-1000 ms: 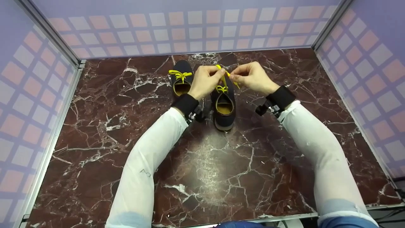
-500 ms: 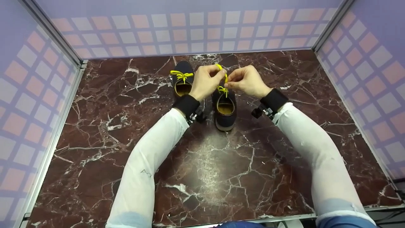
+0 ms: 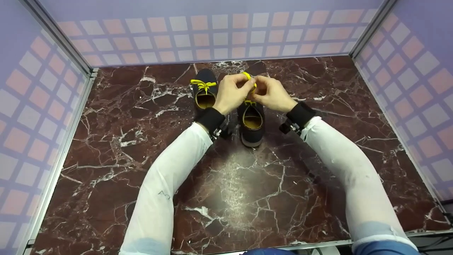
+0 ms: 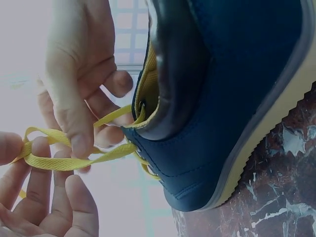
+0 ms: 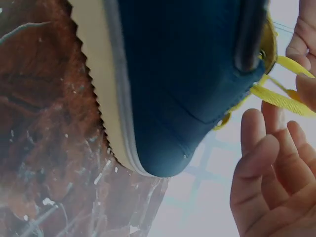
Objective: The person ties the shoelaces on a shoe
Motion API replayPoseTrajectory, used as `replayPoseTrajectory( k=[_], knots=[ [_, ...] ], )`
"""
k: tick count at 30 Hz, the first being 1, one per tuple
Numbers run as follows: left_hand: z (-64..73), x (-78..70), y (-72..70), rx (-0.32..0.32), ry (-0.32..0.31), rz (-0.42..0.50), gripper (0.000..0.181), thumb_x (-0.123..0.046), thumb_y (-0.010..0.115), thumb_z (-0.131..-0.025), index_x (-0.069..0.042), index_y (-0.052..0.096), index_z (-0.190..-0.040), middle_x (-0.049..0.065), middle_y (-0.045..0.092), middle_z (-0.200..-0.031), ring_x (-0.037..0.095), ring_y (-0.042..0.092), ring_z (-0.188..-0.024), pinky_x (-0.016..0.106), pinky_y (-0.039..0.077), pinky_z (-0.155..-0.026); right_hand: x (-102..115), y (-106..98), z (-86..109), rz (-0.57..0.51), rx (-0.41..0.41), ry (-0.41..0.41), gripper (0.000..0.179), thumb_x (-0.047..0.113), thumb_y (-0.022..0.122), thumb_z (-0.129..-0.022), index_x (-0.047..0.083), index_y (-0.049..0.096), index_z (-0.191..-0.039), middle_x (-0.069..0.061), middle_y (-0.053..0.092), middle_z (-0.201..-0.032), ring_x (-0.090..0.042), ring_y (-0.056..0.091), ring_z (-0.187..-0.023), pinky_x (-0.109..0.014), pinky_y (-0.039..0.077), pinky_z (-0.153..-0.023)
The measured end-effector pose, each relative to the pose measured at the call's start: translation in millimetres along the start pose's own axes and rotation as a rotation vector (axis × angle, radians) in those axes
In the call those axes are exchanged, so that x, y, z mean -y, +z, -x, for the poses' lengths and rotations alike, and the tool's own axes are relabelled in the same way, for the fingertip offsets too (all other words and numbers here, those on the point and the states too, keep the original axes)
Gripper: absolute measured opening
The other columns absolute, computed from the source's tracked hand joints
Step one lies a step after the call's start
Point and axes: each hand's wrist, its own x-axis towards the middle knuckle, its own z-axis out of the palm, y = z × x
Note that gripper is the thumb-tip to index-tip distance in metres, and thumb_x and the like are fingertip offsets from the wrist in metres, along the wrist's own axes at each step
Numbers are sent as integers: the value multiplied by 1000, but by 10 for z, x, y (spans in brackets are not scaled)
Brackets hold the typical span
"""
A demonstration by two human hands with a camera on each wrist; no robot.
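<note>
Two dark sneakers with yellow laces stand side by side, toes pointing away. Both hands are over the toe end of the right sneaker point(image 3: 252, 127). My left hand point(image 3: 230, 94) pinches its yellow shoelace point(image 3: 246, 75), a loop of which shows above the thumb. Close beside it, my right hand point(image 3: 276, 95) pinches the same shoelace slightly lower, its fingertips almost meeting the left thumb. In the left wrist view, the lace point(image 4: 54, 162) runs from the top eyelets to the fingers and bends into a loop. The left sneaker point(image 3: 206, 97) has its lace tied in a bow.
The sneakers stand towards the back of a dark red marbled table point(image 3: 141, 152). Purple panels with pink and white squares, such as the back wall point(image 3: 226, 35), enclose three sides. A black camera band point(image 3: 210, 119) is on each wrist, near the right sneaker.
My right hand has moved left and up against the left hand, and the lace end that showed below its fingers is now hidden. The left hand and both sneakers have hardly moved.
</note>
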Motion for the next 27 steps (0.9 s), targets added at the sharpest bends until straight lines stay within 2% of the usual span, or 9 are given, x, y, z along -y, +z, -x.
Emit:
replayPoseTrajectory(
  k=[3,9,13,16,18,21,23,25,27],
  knots=[
    [5,11,17,-3,1,12,23,-24,73,-108,-6,87,-104,8,83,-98,7,62,-83,20,45,-77,-10,22,16,-51,26,-8,32,2,69,-103,-1,73,-135,-24,81,-108,-1,70,-82,-16,58,-76],
    [36,71,69,-25,10,33,22,-24,72,-108,-7,87,-106,10,86,-102,8,65,-85,20,46,-78,-39,48,42,-121,-15,-6,17,-3,64,-103,-9,80,-108,-25,77,-93,-2,66,-73,-16,55,-71],
    [63,108,107,-50,2,55,22,-22,72,-108,-6,86,-103,11,85,-98,6,67,-83,20,49,-79,-40,39,63,-204,-57,24,26,-6,67,-96,-9,80,-118,-14,81,-99,0,66,-73,-15,56,-69],
    [75,113,129,-78,-16,80,20,-20,73,-107,-6,86,-102,9,83,-93,6,67,-81,19,48,-77,-25,31,72,-389,-134,80,37,-2,63,-96,-7,77,-130,0,83,-100,-2,69,-71,-17,56,-62],
    [78,104,144,-98,-37,108,19,-19,73,-106,-7,87,-103,8,82,-90,8,66,-79,19,47,-74,-13,35,70,-508,-210,103,32,3,62,-104,-5,78,-131,8,83,-96,-4,67,-66,-18,52,-56],
    [70,72,177,-118,-89,176,17,-18,74,-104,-8,88,-103,6,82,-87,14,70,-78,19,47,-70,22,53,51,-671,-328,94,26,7,61,-114,-8,76,-129,8,84,-93,-6,70,-69,-19,54,-60],
    [64,50,202,-131,-130,230,19,-18,73,-105,-8,88,-100,7,81,-83,21,73,-78,19,45,-66,64,61,36,-781,-375,94,30,1,61,-113,-11,68,-139,4,85,-90,-8,70,-70,-19,55,-64],
    [54,31,226,-140,-174,292,22,-20,71,-107,-8,87,-97,3,79,-80,20,73,-78,19,45,-65,111,54,22,-912,-395,130,44,-3,59,-112,-13,53,-155,1,85,-89,-9,73,-74,-20,59,-71],
    [47,20,242,-158,-204,346,27,-22,68,-109,-8,86,-94,2,78,-81,17,72,-79,19,45,-67,148,38,7,-1054,-388,187,49,-5,57,-112,-10,46,-160,-2,84,-89,-12,76,-77,-22,60,-74]
  ],
)
